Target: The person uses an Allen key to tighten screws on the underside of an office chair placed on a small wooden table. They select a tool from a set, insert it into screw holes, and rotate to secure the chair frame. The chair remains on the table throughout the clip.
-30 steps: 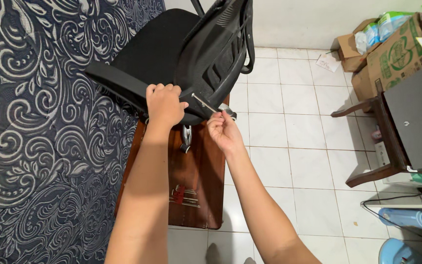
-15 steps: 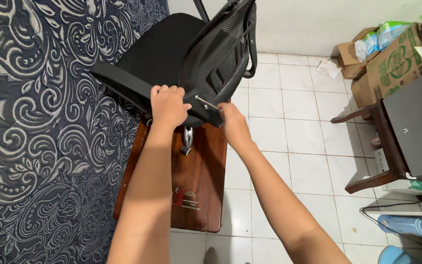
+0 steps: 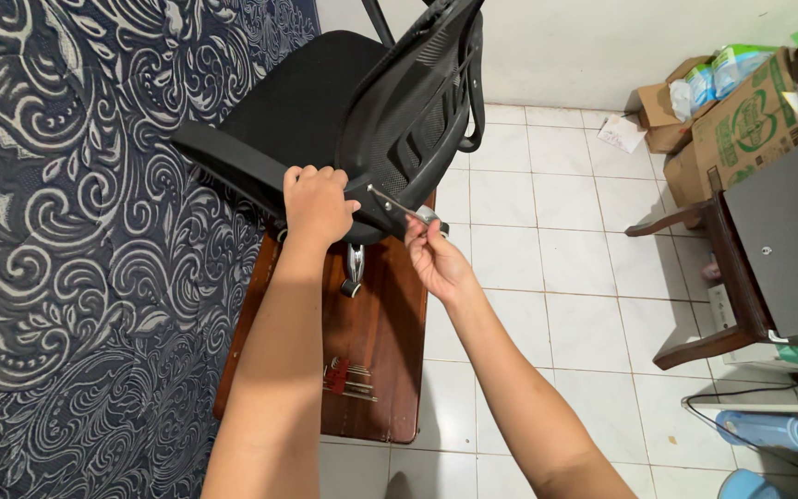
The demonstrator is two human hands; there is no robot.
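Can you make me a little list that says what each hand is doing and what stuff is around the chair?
chair: black office chair, tipped, its mesh back to the right
left hand: left hand grips the chair's lower edge
right hand: right hand pinches a thin metal tool that points into the chair
under the chair: brown wooden board with small metal tools lying on it
left side: dark patterned mattress
floor: white tiles
far right: cardboard boxes

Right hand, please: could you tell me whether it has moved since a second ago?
No, barely: the right hand still pinches the thin metal tool at the lower edge of the black mesh chair, above the brown wooden board and its upper right corner.
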